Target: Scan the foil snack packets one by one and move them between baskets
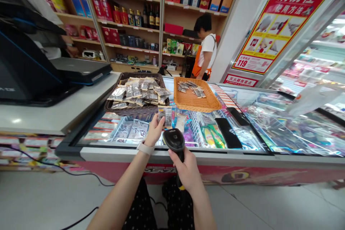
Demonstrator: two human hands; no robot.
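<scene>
Between the thumb and fingers of my left hand [154, 129] is a small snack packet [165, 115], held up over the freezer's glass top. My right hand [186, 167] grips the handle of a black barcode scanner [174, 139], whose head points away from me, just below and right of the packet. Beyond my left hand stands a dark brown wicker basket [107, 106] heaped with similar small packets [140, 91]. To its right, an orange wicker basket [198, 104] holds several packets [192, 88] near its far side.
A chest freezer [107, 152] with bagged goods under glass spans the front. Two black phones [228, 133] lie on the glass at right. A counter [35, 118] with a dark machine [24, 61] is at left. A person in an orange apron [206, 52] stands behind, beside shelves.
</scene>
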